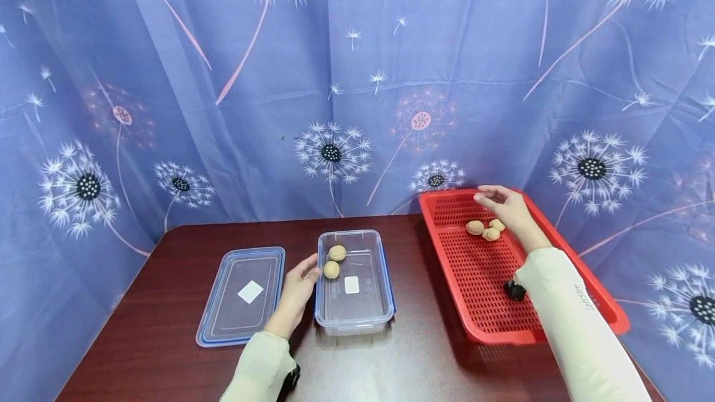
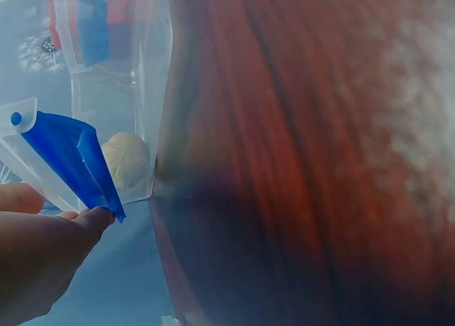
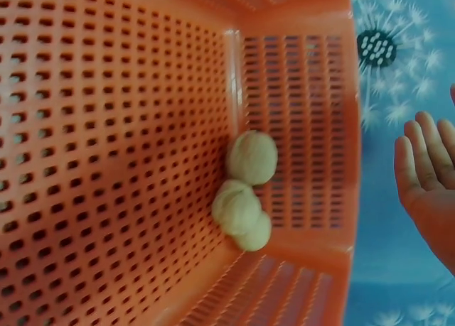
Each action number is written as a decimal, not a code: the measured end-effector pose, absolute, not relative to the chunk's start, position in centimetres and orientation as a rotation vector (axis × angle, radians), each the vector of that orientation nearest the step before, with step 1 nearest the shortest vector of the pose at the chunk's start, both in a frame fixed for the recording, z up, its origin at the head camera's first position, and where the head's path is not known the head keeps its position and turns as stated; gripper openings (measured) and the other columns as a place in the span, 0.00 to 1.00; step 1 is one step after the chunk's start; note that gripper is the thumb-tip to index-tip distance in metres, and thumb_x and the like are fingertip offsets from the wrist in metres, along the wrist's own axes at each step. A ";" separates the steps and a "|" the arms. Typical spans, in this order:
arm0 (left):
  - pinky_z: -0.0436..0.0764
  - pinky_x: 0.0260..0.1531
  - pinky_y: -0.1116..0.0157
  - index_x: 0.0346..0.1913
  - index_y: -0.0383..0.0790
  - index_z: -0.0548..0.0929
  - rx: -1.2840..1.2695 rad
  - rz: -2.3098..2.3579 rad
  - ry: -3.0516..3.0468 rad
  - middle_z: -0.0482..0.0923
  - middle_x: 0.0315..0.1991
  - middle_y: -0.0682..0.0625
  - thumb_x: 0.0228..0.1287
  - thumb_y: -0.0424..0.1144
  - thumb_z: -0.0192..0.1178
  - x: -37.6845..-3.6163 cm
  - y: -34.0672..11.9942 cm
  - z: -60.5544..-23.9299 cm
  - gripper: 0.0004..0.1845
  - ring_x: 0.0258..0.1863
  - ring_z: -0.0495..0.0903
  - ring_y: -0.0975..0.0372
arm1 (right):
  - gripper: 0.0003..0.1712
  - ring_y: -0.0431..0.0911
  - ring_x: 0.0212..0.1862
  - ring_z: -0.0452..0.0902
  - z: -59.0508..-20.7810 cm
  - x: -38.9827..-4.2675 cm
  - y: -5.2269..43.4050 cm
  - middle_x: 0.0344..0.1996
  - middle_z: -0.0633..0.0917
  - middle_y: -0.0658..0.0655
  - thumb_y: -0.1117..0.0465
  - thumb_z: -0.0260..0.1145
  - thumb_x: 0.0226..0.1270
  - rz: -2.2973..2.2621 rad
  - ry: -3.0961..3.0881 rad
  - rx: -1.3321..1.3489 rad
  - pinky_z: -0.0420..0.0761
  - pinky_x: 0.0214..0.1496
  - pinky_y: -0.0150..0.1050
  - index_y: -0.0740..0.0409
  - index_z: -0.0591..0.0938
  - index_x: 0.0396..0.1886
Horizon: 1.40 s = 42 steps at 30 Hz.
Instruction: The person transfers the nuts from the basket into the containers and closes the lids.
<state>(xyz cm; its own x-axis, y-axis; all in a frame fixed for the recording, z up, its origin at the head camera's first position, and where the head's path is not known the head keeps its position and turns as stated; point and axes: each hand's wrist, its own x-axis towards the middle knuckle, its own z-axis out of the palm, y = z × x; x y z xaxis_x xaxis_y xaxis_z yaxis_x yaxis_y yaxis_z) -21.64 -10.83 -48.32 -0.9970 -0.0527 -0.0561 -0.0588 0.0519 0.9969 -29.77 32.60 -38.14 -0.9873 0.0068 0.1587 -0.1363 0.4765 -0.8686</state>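
Three walnuts [image 1: 483,228] in red basket [image 1: 603,300] far end | r. hand [image 1: 508,206] spread, just above (nearer) | l. hand [image 1: 298,289] relaxed, touching clear container [image 1: 357,321] w/ two walnuts [image 1: 333,261]

Evenly, brightly lit head view — soft shadows beneath arms, curved distortion toward edges. Left wrist view hazy, blurred, washed-out glare at upper right — right wrist view sharper.

lid [image 1: 241,295] left | box [image 1: 354,311] middle (two walnuts [image 1: 334,261] inside) | basket [image 1: 558,247] right
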 end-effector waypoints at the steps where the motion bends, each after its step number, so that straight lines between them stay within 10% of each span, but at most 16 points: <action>1: 0.61 0.67 0.48 0.67 0.24 0.64 -0.125 2.157 2.274 0.65 0.65 0.30 0.72 0.28 0.46 -21.7 -10.9 -48.3 0.23 0.66 0.64 0.43 | 0.31 0.28 0.41 0.75 -38.2 -29.8 32.8 0.41 0.81 0.41 0.50 0.62 0.69 1.532 -2.578 0.098 0.76 0.45 0.23 0.66 0.71 0.63; 10: 0.62 0.67 0.48 0.67 0.24 0.65 -0.133 2.158 2.277 0.66 0.64 0.29 0.72 0.28 0.47 -21.8 -11.0 -48.4 0.22 0.65 0.64 0.42 | 0.35 0.25 0.41 0.69 -40.6 -29.9 34.4 0.58 0.75 0.69 0.47 0.58 0.71 1.413 -2.689 -0.008 0.77 0.48 0.32 0.66 0.68 0.67; 20: 0.63 0.66 0.48 0.66 0.24 0.65 -0.128 2.154 2.266 0.66 0.64 0.29 0.72 0.28 0.47 -21.7 -10.8 -48.4 0.22 0.65 0.65 0.42 | 0.33 0.46 0.50 0.76 -43.3 -30.0 35.2 0.52 0.80 0.62 0.51 0.58 0.72 1.508 -2.695 -0.104 0.75 0.57 0.51 0.70 0.67 0.66; 26: 0.63 0.66 0.47 0.66 0.23 0.65 -0.119 2.155 2.268 0.67 0.64 0.29 0.72 0.28 0.47 -21.7 -10.9 -48.4 0.22 0.65 0.66 0.42 | 0.30 0.31 0.36 0.77 -44.5 -30.0 36.4 0.38 0.83 0.44 0.56 0.59 0.71 1.499 -2.678 -0.174 0.81 0.45 0.40 0.74 0.68 0.63; 33: 0.63 0.66 0.47 0.66 0.24 0.65 -0.128 2.147 2.269 0.67 0.64 0.29 0.72 0.29 0.47 -21.8 -11.0 -48.2 0.22 0.65 0.66 0.42 | 0.32 0.57 0.49 0.75 -45.2 -29.5 37.1 0.55 0.73 0.75 0.53 0.56 0.72 1.395 -2.756 -0.298 0.79 0.44 0.41 0.76 0.67 0.63; 42: 0.63 0.66 0.48 0.67 0.24 0.65 -0.127 2.152 2.262 0.67 0.64 0.29 0.72 0.29 0.47 -21.6 -10.9 -48.1 0.23 0.65 0.66 0.43 | 0.35 0.52 0.46 0.75 -46.4 -29.5 37.4 0.59 0.70 0.74 0.54 0.59 0.70 1.467 -2.759 -0.385 0.77 0.39 0.35 0.75 0.64 0.65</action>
<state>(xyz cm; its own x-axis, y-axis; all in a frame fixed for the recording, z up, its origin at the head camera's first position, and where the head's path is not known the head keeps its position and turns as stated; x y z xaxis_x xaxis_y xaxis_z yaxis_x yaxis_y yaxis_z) -21.58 -10.92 -48.15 -0.9965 -0.0471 -0.0685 -0.0708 0.0484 0.9963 -29.55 37.40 -46.42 -0.9701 0.2113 -0.1196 0.2173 0.5359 -0.8158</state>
